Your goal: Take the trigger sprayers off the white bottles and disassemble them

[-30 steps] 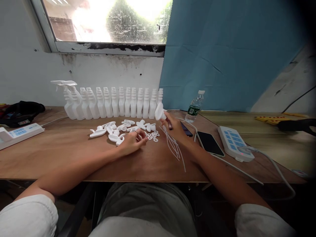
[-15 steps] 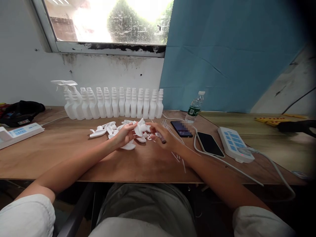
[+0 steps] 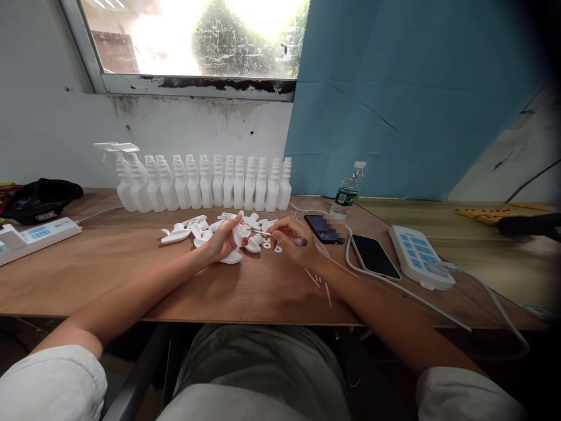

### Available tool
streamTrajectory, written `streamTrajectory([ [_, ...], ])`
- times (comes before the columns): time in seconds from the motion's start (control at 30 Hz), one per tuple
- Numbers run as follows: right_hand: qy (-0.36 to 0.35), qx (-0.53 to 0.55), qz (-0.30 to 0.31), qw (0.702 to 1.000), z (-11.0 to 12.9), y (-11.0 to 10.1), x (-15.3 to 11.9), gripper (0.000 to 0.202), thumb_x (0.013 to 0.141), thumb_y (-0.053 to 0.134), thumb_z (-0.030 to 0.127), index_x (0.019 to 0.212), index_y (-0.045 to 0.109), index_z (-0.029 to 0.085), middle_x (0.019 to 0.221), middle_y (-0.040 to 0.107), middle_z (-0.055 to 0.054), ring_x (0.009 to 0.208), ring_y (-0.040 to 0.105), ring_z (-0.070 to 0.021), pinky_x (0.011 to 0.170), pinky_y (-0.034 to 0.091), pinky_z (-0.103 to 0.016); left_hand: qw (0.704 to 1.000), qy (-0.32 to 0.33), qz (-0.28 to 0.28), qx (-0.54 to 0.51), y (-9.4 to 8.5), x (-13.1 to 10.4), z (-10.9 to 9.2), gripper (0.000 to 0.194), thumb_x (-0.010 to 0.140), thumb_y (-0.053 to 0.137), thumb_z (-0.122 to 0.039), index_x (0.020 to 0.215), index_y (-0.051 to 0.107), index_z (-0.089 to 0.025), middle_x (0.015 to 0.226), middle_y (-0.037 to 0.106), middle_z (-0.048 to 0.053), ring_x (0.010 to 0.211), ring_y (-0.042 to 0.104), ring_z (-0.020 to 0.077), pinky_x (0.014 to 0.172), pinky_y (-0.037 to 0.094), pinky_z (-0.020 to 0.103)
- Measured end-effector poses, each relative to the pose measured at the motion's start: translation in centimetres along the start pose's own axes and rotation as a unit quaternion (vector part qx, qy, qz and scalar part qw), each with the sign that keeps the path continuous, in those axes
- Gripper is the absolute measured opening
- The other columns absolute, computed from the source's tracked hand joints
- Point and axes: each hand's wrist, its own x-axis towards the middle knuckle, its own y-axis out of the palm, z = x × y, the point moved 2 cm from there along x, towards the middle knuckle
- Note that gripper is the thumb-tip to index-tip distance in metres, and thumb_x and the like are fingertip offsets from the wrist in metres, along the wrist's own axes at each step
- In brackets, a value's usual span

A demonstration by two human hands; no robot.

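Note:
My left hand is closed around a white spray head just above the table, with part of it hidden by the fingers. In my right hand is a screwdriver, its handle in the palm and its metal shaft pointing left. The shaft's tip reaches the spray head's opening; whether it is inside I cannot tell. Under and around my hands lie several loose white spray heads. Small white washers rest beside my right hand.
A row of white bottles stands along the wall, with spray heads on the leftmost ones. Thin white tubes, two phones, a water bottle and a power strip lie or stand to the right. Another power strip is at the left.
The screwdriver has swung from tucked in my right hand to pointing left at the spray head. My left hand has turned the spray head so its opening faces right.

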Motion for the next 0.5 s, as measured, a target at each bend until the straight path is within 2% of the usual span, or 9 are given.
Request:
streamTrajectory([
  [0.17, -0.062, -0.158, -0.02, 0.985, 0.34, -0.08, -0.08, 0.006, 0.087, 0.06, 0.028, 0.085, 0.062, 0.023, 0.073, 0.068, -0.002, 0.059, 0.062, -0.0135, 0.058, 0.049, -0.028, 0.999, 0.016, 0.028, 0.031, 0.11, -0.01, 0.18, 0.017, 0.079, 0.069, -0.026, 0.078, 0.062, -0.01, 0.068, 0.061, 0.005, 0.057, 0.056, 0.0115, 0.054, 0.046, 0.022],
  [0.27, -0.088, -0.176, 0.004, 0.98, 0.11, -0.08, -0.03, 0.006, 0.084, 0.064, 0.027, 0.086, 0.064, 0.021, 0.079, 0.07, -0.003, 0.064, 0.064, -0.0134, 0.064, 0.051, -0.027, 0.999, 0.015, 0.021, 0.031, -0.18, 0.21, 0.32, 0.015, 0.077, 0.068, -0.021, 0.075, 0.06, -0.009, 0.069, 0.062, 0.006, 0.058, 0.057, 0.012, 0.056, 0.048, 0.023],
  [0.4, -0.103, -0.174, 0.008, 0.979, -0.13, -0.14, 0.03, 0.007, 0.085, 0.062, 0.025, 0.082, 0.064, 0.019, 0.077, 0.071, -0.003, 0.064, 0.064, -0.0117, 0.061, 0.049, -0.023, 0.999, 0.012, -0.032, 0.019, -0.41, 0.29, 0.4, 0.014, 0.071, 0.07, -0.016, 0.078, 0.058, -0.011, 0.073, 0.063, 0.005, 0.064, 0.061, 0.0141, 0.062, 0.053, 0.027],
  [0.5, -0.126, -0.187, 0.03, 0.974, 0.3, -0.04, 0.16, 0.009, 0.086, 0.06, 0.024, 0.078, 0.062, 0.019, 0.074, 0.07, -0.003, 0.061, 0.062, -0.0108, 0.058, 0.047, -0.023, 0.999, 0.014, -0.042, 0.015, -0.18, 0.16, 0.41, 0.02, 0.07, 0.072, -0.016, 0.08, 0.054, -0.013, 0.071, 0.061, 0.002, 0.063, 0.061, 0.0132, 0.064, 0.054, 0.029],
])
